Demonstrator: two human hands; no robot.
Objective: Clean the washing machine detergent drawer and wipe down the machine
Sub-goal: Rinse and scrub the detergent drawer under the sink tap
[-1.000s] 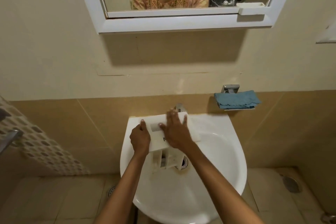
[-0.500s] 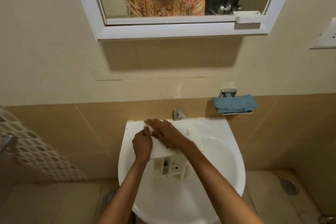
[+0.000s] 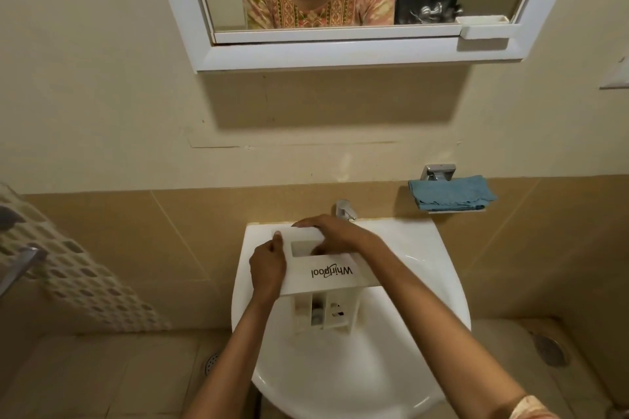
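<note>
Detergent drawer (image 3: 335,274): above wash basin (image 3: 340,378), front panel up.
Left hand (image 3: 267,269): grips panel's 9 o'clock edge.
Right hand (image 3: 335,233): clasps 12 o'clock edge.
Blue cloth (image 3: 451,193): 2 o'clock of basin.

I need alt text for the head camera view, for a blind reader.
A person holds a white detergent drawer over a white sink, left hand gripping its left end, right hand its far edge. A blue cloth lies on a wall holder.

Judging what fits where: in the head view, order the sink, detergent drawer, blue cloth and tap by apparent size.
sink
detergent drawer (nearer the camera than the cloth)
blue cloth
tap
</note>
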